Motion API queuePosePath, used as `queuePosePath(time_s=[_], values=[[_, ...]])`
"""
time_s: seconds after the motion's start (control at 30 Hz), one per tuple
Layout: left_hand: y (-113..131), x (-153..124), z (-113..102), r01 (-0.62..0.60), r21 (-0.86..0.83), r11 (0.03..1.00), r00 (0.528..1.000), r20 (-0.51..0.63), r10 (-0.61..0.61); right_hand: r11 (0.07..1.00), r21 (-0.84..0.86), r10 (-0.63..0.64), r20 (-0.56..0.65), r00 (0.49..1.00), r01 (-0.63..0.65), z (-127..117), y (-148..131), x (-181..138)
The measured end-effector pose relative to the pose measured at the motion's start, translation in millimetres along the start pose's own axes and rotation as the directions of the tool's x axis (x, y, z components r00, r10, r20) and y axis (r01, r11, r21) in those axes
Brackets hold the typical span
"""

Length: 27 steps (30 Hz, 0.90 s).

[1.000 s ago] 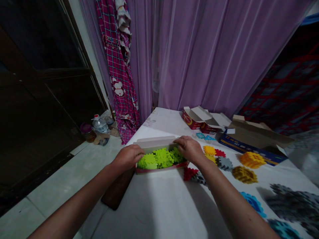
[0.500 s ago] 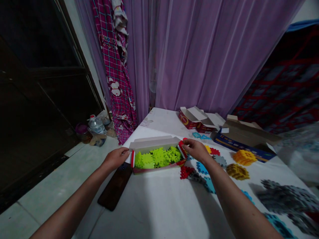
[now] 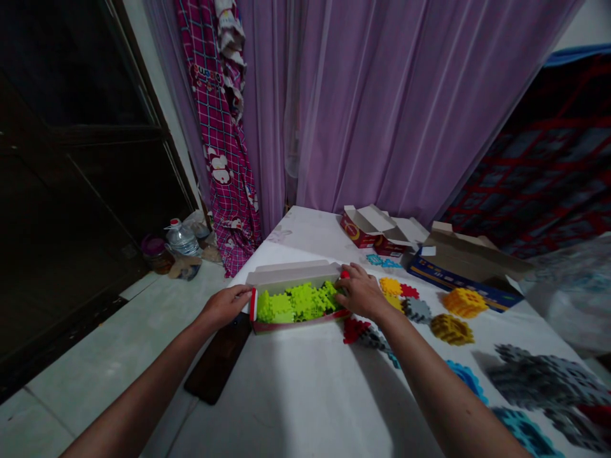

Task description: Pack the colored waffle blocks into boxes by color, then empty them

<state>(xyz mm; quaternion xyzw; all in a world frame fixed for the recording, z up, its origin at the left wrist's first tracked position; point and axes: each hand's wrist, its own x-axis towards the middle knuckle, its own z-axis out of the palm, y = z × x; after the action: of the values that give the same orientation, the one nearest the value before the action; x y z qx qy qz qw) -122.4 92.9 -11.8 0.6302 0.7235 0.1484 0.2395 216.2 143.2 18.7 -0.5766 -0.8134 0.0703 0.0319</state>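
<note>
A small open cardboard box [image 3: 298,327] lies in front of me, its long lid flap [image 3: 291,272] standing up at the far side. Bright green interlocking plastic pieces [image 3: 298,301] fill it. At its left end, my left hand [image 3: 228,305] pinches the red-edged end flap. Across the right end lies my right hand [image 3: 363,292], fingers curled over that end flap and reaching down beside the green pieces. This hand hides most of the right flap; a bit of red shows at its fingertips.
A dark phone [image 3: 217,362] with a cable lies near my left wrist. Yellow pieces [image 3: 465,302], grey pieces [image 3: 548,375] and blue pieces [image 3: 522,429] spread over the white table [image 3: 310,394] at right. Behind stand red boxes [image 3: 360,232] and a larger blue box [image 3: 465,277].
My right hand has shifted from the outer edge of the right end flap to over it, the fingers now reaching inside. My left hand keeps its place at the left end.
</note>
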Motion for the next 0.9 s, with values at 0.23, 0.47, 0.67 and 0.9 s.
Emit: queuePosePath(time_s=[0.23, 0.47, 0.67, 0.9], values=[[5, -2, -4, -0.006, 0.019, 1.000, 1.000, 0.019, 0.006, 0.998, -0.034, -0.049, 0.056, 0.997, 0.051, 1, 1, 6], [2, -1, -3, -0.017, 0.010, 1.000, 1.000, 0.009, 0.017, 0.984, -0.065, -0.167, 0.004, 0.986, 0.167, -3, 3, 1], [5, -1, -4, -0.018, 0.039, 0.999, 1.000, 0.020, 0.018, 0.969, -0.082, -0.227, 0.083, 0.970, 0.234, -7, 2, 3], [7, -3, -7, -0.014, -0.027, 1.000, 1.000, 0.027, 0.015, 0.974, 0.002, -0.224, 0.128, 0.966, 0.225, -13, 5, 7]])
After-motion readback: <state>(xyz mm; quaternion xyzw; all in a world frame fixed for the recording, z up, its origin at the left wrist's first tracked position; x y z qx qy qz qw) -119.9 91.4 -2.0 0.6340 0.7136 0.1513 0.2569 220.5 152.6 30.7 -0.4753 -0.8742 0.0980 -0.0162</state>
